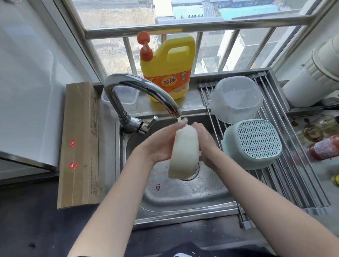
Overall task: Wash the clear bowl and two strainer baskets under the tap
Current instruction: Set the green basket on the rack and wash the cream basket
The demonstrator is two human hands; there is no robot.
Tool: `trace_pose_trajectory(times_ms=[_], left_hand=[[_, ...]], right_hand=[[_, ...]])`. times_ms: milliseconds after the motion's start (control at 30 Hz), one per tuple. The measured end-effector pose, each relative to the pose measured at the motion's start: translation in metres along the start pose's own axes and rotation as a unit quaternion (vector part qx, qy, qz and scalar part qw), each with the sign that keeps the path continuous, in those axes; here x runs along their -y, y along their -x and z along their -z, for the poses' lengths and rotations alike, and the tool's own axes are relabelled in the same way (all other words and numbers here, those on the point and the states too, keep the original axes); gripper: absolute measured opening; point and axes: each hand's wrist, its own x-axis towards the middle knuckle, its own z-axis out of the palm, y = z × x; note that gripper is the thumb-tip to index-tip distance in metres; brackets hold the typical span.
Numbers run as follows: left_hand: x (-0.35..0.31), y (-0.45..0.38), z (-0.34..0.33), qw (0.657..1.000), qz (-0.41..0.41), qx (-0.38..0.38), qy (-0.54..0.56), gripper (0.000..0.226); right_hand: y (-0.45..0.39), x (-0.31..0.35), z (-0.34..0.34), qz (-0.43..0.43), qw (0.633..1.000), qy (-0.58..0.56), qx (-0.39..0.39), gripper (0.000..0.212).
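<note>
Head view: a person rinses a white strainer basket [182, 152] under the tap [144, 92] at a steel sink [186, 193]

Both hands clasp the basket, held on edge below the spout, the left hand [160, 145] curled round one side and the right hand [206, 142] round the other; blur hides whether water is running. To do this step well, I would judge the basket should be turned so the stream passes through the mesh from both faces, with a firm hold on the wet rim. The clear bowl [235, 99] lies overturned on the drying rack [289, 168] spanning the sink's right side, and a pale green strainer basket [253, 143] lies overturned just in front of it; neither holds anything visible. A yellow detergent jug [169, 71] stands behind the tap on the sill
</note>
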Motion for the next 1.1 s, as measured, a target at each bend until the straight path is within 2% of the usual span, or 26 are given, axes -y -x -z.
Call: trace_pose_trajectory(times_ms=[67, 100, 133, 200, 267, 300, 367, 433, 500, 533, 600, 633, 667, 733, 767, 800, 867, 900, 933, 1033, 1100], left_hand=[[0.003, 0.004, 0.002, 0.998, 0.006, -0.027, -0.059, 0.038], [0.005, 0.007, 0.004, 0.997, 0.000, -0.046, -0.065, 0.035], [0.009, 0.007, 0.008, 0.996, -0.014, -0.069, -0.052, 0.029], [0.014, 0.003, 0.011, 0.988, -0.067, -0.139, -0.016, 0.022], [0.012, -0.005, 0.009, 0.966, -0.116, -0.231, -0.014, 0.018], [0.009, -0.009, 0.006, 0.954, -0.136, -0.265, -0.026, 0.017], [0.004, -0.019, 0.001, 0.943, -0.150, -0.296, -0.041, 0.018], [0.000, -0.027, -0.005, 0.934, -0.143, -0.320, -0.065, 0.017], [-0.003, -0.036, -0.006, 0.926, -0.127, -0.350, -0.058, 0.012], [-0.005, -0.042, -0.004, 0.925, -0.114, -0.360, -0.039, 0.015], [-0.010, -0.043, -0.003, 0.941, -0.062, -0.331, -0.028, 0.027], [-0.012, -0.041, -0.003, 0.958, -0.019, -0.282, -0.043, 0.031], [-0.014, -0.040, -0.004, 0.972, 0.004, -0.235, -0.029, 0.033], [-0.014, -0.039, 0.000, 0.975, 0.035, -0.216, -0.021, 0.038], [-0.012, -0.038, 0.005, 0.974, 0.041, -0.221, -0.017, 0.038], [-0.011, -0.035, 0.007, 0.973, 0.040, -0.228, -0.001, 0.036], [-0.006, -0.031, 0.016, 0.969, 0.032, -0.241, 0.038, 0.032], [-0.004, -0.028, 0.019, 0.967, 0.029, -0.247, 0.058, 0.031], [-0.001, -0.025, 0.022, 0.965, 0.022, -0.247, 0.085, 0.032], [0.006, -0.018, 0.024, 0.963, 0.010, -0.239, 0.123, 0.047], [0.010, -0.016, 0.023, 0.962, -0.017, -0.224, 0.153, 0.051]], right_hand=[[-0.011, 0.005, 0.001, -0.046, 0.999, 0.001, 0.019, 0.034], [-0.015, 0.009, 0.001, -0.058, 0.998, 0.022, 0.019, 0.030], [-0.015, 0.013, 0.000, -0.063, 0.997, 0.037, 0.029, 0.025], [-0.014, 0.019, -0.007, -0.077, 0.995, 0.043, 0.036, 0.029], [-0.013, 0.018, -0.016, -0.017, 0.995, 0.094, 0.025, 0.038], [-0.010, 0.017, -0.020, 0.037, 0.990, 0.135, -0.012, 0.043], [0.000, 0.011, -0.021, 0.130, 0.965, 0.209, -0.089, 0.044], [0.008, 0.004, -0.017, 0.184, 0.930, 0.287, -0.136, 0.043], [0.017, -0.006, -0.017, 0.250, 0.886, 0.370, -0.121, 0.048], [0.022, -0.013, -0.018, 0.294, 0.874, 0.370, -0.109, 0.048], [0.032, -0.023, -0.016, 0.364, 0.859, 0.343, -0.111, 0.045], [0.034, -0.028, -0.010, 0.404, 0.836, 0.355, -0.111, 0.045], [0.035, -0.034, -0.003, 0.446, 0.807, 0.375, -0.091, 0.047], [0.033, -0.046, 0.016, 0.506, 0.771, 0.386, -0.025, 0.056], [0.032, -0.051, 0.024, 0.511, 0.775, 0.371, -0.007, 0.060], [0.032, -0.053, 0.030, 0.490, 0.805, 0.335, 0.002, 0.062], [0.034, -0.051, 0.033, 0.373, 0.909, 0.185, -0.023, 0.057], [0.030, -0.048, 0.033, 0.295, 0.949, 0.107, -0.040, 0.054], [0.027, -0.042, 0.031, 0.226, 0.971, 0.060, -0.055, 0.053], [0.012, -0.027, 0.033, 0.072, 0.996, 0.012, -0.043, 0.048], [0.007, -0.020, 0.032, 0.023, 0.998, -0.053, -0.018, 0.038]])
